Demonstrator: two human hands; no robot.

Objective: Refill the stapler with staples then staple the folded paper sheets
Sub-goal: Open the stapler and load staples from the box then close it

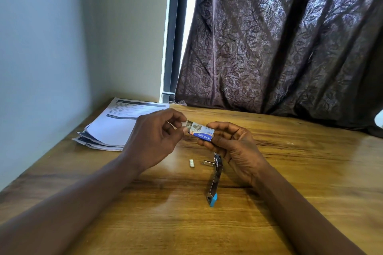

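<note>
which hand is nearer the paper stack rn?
Left. The left hand sits at the right edge of the paper stack, pinching the staple box flap. The right hand holds the box's other end, farther right, by the stapler.

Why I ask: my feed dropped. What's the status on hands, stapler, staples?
Right hand grips staple box; left hand pinches its end flap. Stapler open on table, staple strip beside it. Nothing blocking.

Left hand point(153, 141): bare, centre of frame, knuckles creased.
Right hand point(236, 149): bare, just right of centre, fine skin folds across its back.
Left forearm point(72, 198): bare from wrist to lower-left edge.
Right forearm point(300, 209): bare from wrist to lower-right edge.
Fingers point(165, 116): slender, one thumbnail showing.
</note>
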